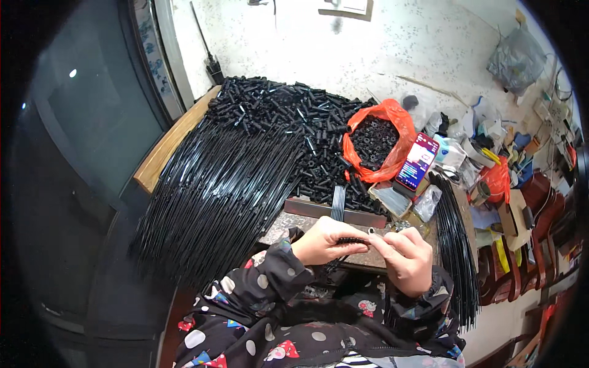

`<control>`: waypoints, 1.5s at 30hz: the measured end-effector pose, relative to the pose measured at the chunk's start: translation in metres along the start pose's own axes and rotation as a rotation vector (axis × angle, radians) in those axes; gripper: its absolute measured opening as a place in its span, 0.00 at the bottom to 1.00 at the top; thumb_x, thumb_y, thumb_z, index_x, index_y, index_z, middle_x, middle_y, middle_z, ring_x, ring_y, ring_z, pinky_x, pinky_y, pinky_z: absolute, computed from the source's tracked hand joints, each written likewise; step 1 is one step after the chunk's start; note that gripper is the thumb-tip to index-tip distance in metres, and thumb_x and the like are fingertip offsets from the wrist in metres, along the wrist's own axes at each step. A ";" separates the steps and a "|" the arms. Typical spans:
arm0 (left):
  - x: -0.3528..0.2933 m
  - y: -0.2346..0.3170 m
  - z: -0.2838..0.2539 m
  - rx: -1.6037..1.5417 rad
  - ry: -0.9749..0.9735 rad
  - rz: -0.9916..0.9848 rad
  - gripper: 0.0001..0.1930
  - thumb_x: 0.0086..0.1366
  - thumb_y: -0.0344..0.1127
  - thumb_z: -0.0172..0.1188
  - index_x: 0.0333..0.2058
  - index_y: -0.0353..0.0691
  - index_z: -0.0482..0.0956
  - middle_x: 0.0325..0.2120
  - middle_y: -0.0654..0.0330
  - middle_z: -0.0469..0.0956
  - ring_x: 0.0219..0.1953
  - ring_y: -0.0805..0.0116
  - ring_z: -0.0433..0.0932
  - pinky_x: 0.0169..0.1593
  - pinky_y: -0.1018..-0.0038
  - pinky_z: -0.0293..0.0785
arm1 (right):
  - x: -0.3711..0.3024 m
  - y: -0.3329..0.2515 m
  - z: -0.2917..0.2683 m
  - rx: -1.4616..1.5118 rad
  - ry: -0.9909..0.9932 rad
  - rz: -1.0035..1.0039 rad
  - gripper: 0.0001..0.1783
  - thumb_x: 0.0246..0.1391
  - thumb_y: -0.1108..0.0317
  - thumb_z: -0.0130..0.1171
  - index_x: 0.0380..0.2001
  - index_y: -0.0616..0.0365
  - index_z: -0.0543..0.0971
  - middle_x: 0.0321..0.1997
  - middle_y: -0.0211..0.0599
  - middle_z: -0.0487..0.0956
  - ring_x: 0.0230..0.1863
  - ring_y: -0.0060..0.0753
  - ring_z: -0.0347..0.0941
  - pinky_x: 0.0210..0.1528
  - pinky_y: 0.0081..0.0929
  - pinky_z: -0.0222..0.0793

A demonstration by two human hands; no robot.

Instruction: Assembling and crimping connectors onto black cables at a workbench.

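Observation:
My left hand (330, 241) is closed around a row of thin black rods, whose dark ends show between thumb and fingers. A flat set of black rods (338, 203) runs from behind this hand across a low metal bar (313, 207); they look like the same rods. Close to the rod ends, my right hand (405, 257) has its fingers pinched together. A small black piece (370, 231) shows at its fingertips, too small to make out fully. Beyond the bar lies a heap of short black tubes (276, 104).
Many long black rods (215, 190) fan over the table's left side by a wooden board (178, 141). A red plastic bag (402, 126) holds small black rings. A lit phone (418, 161) leans beside it. More rods (457, 251) hang at right, near clutter and chairs (540, 245).

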State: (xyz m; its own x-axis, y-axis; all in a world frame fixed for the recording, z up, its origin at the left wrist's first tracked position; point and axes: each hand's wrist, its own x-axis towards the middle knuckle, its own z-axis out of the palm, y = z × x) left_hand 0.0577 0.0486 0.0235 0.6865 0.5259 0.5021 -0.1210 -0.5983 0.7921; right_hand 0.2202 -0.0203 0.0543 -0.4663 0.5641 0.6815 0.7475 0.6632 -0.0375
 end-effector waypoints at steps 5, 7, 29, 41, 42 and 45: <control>-0.002 -0.005 0.003 0.000 0.009 0.038 0.09 0.45 0.29 0.54 0.28 0.35 0.71 0.21 0.58 0.72 0.24 0.69 0.71 0.28 0.80 0.66 | -0.001 -0.003 0.002 0.265 -0.041 0.192 0.16 0.27 0.78 0.50 0.28 0.55 0.73 0.21 0.30 0.67 0.22 0.29 0.61 0.23 0.19 0.60; -0.002 -0.006 0.003 -0.027 0.004 0.013 0.08 0.44 0.29 0.55 0.27 0.35 0.71 0.21 0.58 0.72 0.24 0.69 0.72 0.29 0.80 0.66 | -0.003 -0.003 0.003 0.419 -0.043 0.348 0.15 0.29 0.79 0.51 0.28 0.56 0.73 0.21 0.32 0.67 0.23 0.29 0.62 0.24 0.18 0.59; -0.007 -0.012 -0.001 -0.020 -0.234 -0.165 0.10 0.47 0.34 0.53 0.31 0.39 0.70 0.25 0.58 0.71 0.27 0.69 0.71 0.32 0.78 0.64 | 0.018 0.010 0.015 0.354 -0.048 -0.149 0.13 0.31 0.79 0.51 0.28 0.62 0.70 0.23 0.36 0.67 0.25 0.34 0.62 0.28 0.24 0.59; -0.040 -0.068 0.033 0.779 -0.279 -0.386 0.35 0.40 0.53 0.52 0.47 0.44 0.53 0.50 0.48 0.38 0.52 0.49 0.38 0.42 0.42 0.40 | 0.016 0.000 0.014 0.437 -0.138 0.020 0.17 0.26 0.82 0.48 0.28 0.61 0.71 0.26 0.38 0.68 0.29 0.38 0.63 0.32 0.26 0.60; -0.049 -0.072 0.035 0.882 -0.247 -0.337 0.37 0.38 0.53 0.53 0.47 0.44 0.52 0.50 0.47 0.38 0.52 0.49 0.38 0.42 0.42 0.41 | 0.016 -0.005 0.008 0.435 -0.171 0.087 0.17 0.25 0.82 0.48 0.28 0.61 0.70 0.26 0.37 0.68 0.27 0.37 0.64 0.30 0.26 0.60; -0.062 -0.093 0.038 1.051 -0.175 -0.205 0.41 0.33 0.52 0.56 0.47 0.40 0.51 0.50 0.46 0.40 0.52 0.50 0.40 0.42 0.43 0.43 | 0.004 -0.028 0.012 0.691 -0.394 -0.070 0.14 0.30 0.77 0.46 0.28 0.61 0.70 0.24 0.37 0.69 0.26 0.35 0.66 0.28 0.23 0.63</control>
State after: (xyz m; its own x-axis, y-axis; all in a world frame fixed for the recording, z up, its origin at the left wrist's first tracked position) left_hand 0.0535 0.0491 -0.0939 0.7262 0.6315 0.2717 0.6256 -0.7709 0.1197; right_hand 0.1918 -0.0309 0.0492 -0.7310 0.5564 0.3951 0.3082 0.7857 -0.5364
